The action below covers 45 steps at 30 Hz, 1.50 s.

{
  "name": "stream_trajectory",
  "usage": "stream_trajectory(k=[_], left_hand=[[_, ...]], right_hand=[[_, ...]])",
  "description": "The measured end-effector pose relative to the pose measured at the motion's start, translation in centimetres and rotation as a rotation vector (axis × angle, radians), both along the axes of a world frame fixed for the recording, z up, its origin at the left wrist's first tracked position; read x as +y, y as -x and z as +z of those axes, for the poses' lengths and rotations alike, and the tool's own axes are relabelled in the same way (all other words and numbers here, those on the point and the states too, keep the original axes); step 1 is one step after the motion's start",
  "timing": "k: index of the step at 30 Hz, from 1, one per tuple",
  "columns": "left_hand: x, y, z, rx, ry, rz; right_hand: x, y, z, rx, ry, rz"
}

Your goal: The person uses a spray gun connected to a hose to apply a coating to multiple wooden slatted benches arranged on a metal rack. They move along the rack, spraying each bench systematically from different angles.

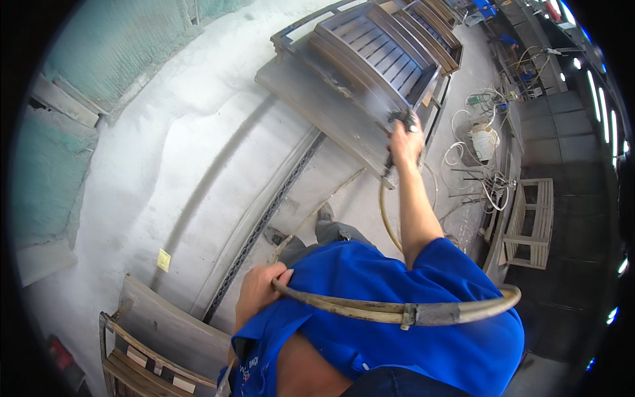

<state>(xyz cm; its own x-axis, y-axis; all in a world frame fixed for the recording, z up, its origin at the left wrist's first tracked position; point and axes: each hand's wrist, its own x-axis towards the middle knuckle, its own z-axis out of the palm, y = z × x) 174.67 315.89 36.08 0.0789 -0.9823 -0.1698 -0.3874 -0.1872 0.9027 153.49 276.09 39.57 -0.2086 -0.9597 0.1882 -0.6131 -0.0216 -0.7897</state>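
Stretched out ahead, my right hand (406, 142) is closed round a dark spray gun (403, 120). The gun's front is close to the near corner of a dark slatted wooden piece (380, 49), where a pale mist blurs the surface. This piece rests on a flat grey board (301, 92). My left hand (259, 286) grips a beige hose (344, 303) at my waist. The hose crosses my blue shirt, with a grey taped joint and a clamp, and loops back past my right side. Another stretch of yellowish hose (385, 215) hangs below my right hand.
More slatted pieces (430, 30) line up behind. A chain track (264, 218) runs along the powdery floor left of my feet. Lower left stands a wooden frame (142, 370) on a board. To the right are a white bucket (485, 141), tangled hoses and a pale slatted frame (529, 221).
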Motion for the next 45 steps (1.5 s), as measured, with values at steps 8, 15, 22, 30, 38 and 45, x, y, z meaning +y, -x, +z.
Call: stream_trajectory(k=[8,15,22,30,38,45], left_hand=[[1.7,-1.1,3.7,-0.159,-0.249,0.117],[-5.5,-3.8,5.7,-0.389,-0.132,0.160],[-17.3,-3.5,9.6,-0.404,0.004,0.020],[-26.1,-6.4,10.5,-0.385,0.085,-0.082],[-36.6,-20.5,8.1,-0.250,0.151,-0.320],[-45.4,-35.8,3.9,-0.001,0.198,-0.607]], right_hand=[[-1.8,-11.1,-2.9,-0.255,0.119,0.213],[5.2,5.5,-4.5,-0.167,0.054,-0.060],[8.3,10.5,-2.0,-0.363,-0.018,-0.209],[2.1,5.2,-0.1,-0.346,-0.089,-0.106],[-4.9,-11.1,1.8,-0.354,-0.181,0.373],[-16.9,-30.8,11.1,0.268,-0.258,0.668]])
